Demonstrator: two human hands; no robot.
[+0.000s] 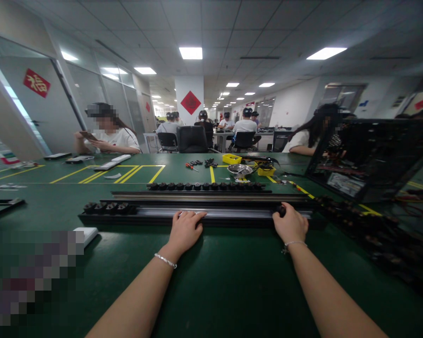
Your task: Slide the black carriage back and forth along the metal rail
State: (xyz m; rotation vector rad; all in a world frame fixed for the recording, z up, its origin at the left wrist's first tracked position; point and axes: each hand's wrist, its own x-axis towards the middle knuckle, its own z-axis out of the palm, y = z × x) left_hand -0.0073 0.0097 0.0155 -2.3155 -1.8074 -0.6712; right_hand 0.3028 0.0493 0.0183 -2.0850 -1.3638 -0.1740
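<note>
A long black channel (232, 221) with a shiny inner strip lies crosswise on the green table in front of me. Several round black parts (106, 208) sit at its left end. My left hand (185, 230) rests on the channel near its middle, fingers stretched out and holding nothing. Toward the right end, my right hand (292, 224) grips a small black round part (281, 211) between thumb and fingers, at the channel. Just behind lies another long rail (204, 196), and beyond it stands a row of black round parts (206, 187).
A dark heap of black parts (380, 239) runs along the right, near an open computer case (370, 159). Behind the rails are a metal bowl (240, 170), a yellow bin (231, 158) and a screwdriver (191, 166). People sit across the table.
</note>
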